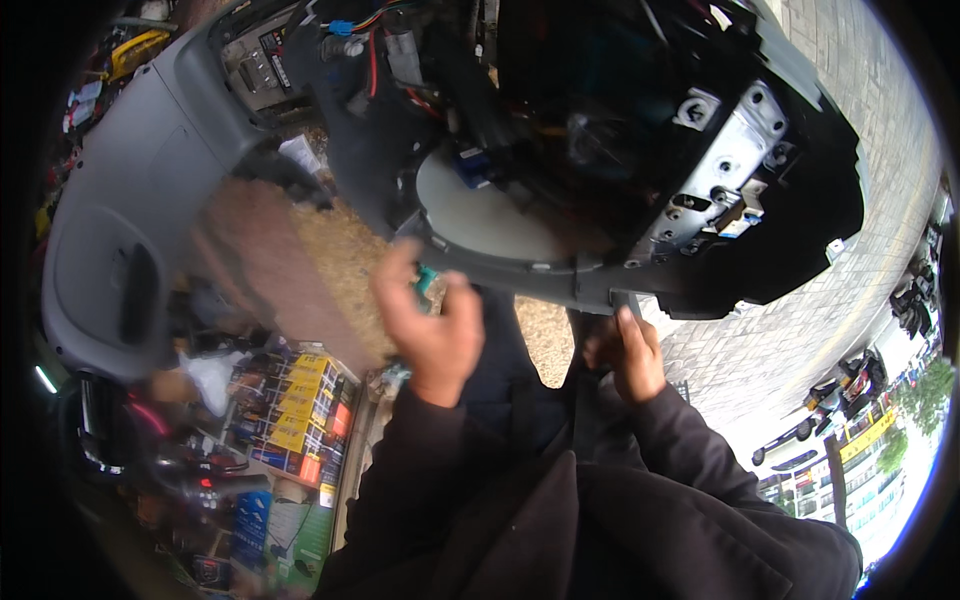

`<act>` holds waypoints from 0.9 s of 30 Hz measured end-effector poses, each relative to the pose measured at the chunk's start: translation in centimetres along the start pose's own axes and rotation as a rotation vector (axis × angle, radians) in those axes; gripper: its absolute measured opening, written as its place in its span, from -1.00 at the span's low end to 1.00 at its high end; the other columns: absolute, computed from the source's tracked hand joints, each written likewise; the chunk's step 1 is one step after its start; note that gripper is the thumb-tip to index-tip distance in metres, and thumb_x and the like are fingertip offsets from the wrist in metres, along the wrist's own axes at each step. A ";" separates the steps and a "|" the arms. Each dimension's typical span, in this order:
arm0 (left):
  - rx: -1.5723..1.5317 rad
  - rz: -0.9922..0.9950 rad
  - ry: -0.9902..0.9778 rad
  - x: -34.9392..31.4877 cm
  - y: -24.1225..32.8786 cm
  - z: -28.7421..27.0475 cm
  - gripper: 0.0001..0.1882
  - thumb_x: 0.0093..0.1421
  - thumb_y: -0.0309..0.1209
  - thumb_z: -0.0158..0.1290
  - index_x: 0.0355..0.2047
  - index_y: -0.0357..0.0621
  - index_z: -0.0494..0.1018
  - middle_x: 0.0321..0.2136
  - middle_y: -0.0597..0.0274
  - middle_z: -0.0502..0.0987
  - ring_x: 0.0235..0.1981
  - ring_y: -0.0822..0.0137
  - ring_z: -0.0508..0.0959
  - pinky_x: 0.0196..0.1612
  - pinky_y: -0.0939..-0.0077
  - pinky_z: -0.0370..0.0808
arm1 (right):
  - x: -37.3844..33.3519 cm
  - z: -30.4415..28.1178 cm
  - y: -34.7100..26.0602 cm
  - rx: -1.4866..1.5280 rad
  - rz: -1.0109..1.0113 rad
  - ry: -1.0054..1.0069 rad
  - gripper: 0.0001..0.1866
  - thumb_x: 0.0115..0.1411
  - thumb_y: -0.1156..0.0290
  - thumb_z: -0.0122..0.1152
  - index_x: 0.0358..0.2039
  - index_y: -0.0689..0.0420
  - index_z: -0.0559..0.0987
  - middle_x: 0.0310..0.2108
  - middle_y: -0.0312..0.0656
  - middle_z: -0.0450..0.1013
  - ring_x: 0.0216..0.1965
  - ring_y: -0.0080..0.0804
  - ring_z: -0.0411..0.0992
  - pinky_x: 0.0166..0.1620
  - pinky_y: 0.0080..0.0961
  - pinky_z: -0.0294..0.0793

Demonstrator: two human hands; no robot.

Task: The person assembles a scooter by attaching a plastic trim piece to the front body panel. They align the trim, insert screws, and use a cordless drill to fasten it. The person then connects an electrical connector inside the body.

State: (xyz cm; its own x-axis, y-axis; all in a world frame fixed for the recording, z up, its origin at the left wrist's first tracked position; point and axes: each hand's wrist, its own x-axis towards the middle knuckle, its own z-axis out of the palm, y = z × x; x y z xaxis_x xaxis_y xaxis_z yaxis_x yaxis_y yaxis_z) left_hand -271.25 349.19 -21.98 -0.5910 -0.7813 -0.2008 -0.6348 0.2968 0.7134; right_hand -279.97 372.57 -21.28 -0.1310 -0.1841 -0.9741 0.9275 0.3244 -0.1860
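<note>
A large black plastic housing (500, 277) with a curved rim stretches across the upper middle. Loose wires lie inside it, and a pale oval area (480, 215) shows within the rim. My left hand (435, 340), blurred by motion, is just below the rim, its thumb and fingers curved apart. A small teal thing (427, 280) shows between those fingers, seemingly behind them and not gripped. Farther right, my right hand (637, 360) has its thumb pressed at the rim's lower edge and its fingers curled beneath. A silver metal bracket (735, 150) with holes is fixed to the housing's right side.
A grey moulded panel (150, 190) stands at the left. Below it, stacked yellow and orange boxes (300, 410) sit beside handlebars (210, 475). Grey paving (850, 130) runs along the right, with parked vehicles (800, 445) beyond.
</note>
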 end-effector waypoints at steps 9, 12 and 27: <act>-0.984 -1.174 -0.238 7.7 -10.3 -2.5 -0.65 0.29 -0.24 0.06 -0.02 -0.20 0.45 -0.11 0.10 0.56 -0.05 0.14 0.56 0.03 0.15 0.52 | 5.8 12.5 -9.2 -1.005 -0.715 -0.307 -0.63 0.16 0.28 0.36 -0.18 0.32 0.53 -0.31 0.10 0.55 -0.27 0.08 0.56 -0.19 -0.15 0.52; -0.866 -1.122 -0.332 8.7 -10.6 -2.1 -0.73 0.28 -0.37 0.06 -0.07 -0.24 0.49 -0.17 0.20 0.59 -0.17 0.27 0.62 -0.14 0.17 0.63 | 9.9 16.9 -8.7 -1.271 -0.567 -0.417 -0.37 0.13 0.13 0.38 0.05 0.34 0.46 -0.09 0.20 0.53 -0.04 0.15 0.52 -0.01 -0.06 0.50; -0.717 -1.120 -0.465 10.7 -11.5 -1.5 -0.65 0.14 -0.57 0.05 -0.03 -0.29 0.48 -0.14 0.20 0.57 -0.14 0.29 0.61 -0.09 0.29 0.60 | 11.6 18.4 -7.0 -1.319 -0.539 -0.467 -0.17 0.17 0.06 0.26 0.19 0.57 0.32 -0.22 0.30 0.54 -0.16 0.17 0.55 -0.07 -0.09 0.54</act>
State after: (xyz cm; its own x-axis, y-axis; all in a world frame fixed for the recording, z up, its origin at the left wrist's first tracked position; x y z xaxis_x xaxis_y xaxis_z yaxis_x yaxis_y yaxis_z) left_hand -269.53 336.61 -31.27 -0.1463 -0.1217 -0.9817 -0.5670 -0.8029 0.1840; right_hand -281.47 351.08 -28.91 0.0118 -0.7398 -0.6727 -0.2010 0.6573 -0.7264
